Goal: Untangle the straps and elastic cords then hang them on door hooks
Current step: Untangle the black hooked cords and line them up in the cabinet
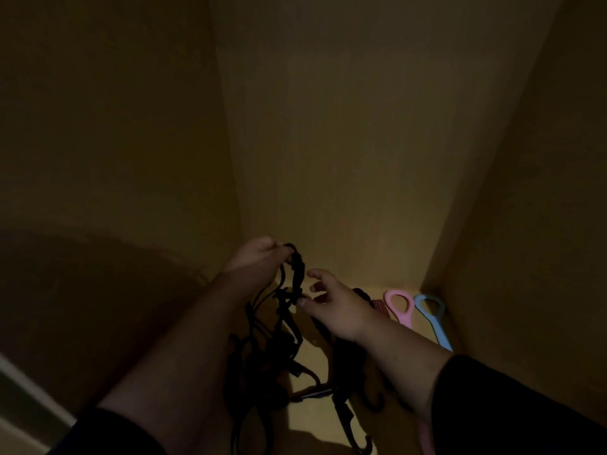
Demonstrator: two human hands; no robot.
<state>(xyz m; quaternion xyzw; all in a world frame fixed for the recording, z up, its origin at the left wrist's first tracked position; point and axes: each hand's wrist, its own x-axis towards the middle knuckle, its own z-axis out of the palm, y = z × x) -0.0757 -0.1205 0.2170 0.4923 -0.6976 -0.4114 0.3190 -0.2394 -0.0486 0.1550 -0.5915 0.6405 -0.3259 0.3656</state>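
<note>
A dim corner in a home, like inside a closet: plain yellow walls (328, 142) meet closely, with pink (399, 307) and blue plastic handles (433, 316) lying far right.

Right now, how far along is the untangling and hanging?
Nothing looks done: no door hooks or hung cords are in view. In hand: the left hand lifts the black cord tangle by one loop while the right hand reaches in, fingers spread. Separating and hanging remain.
</note>
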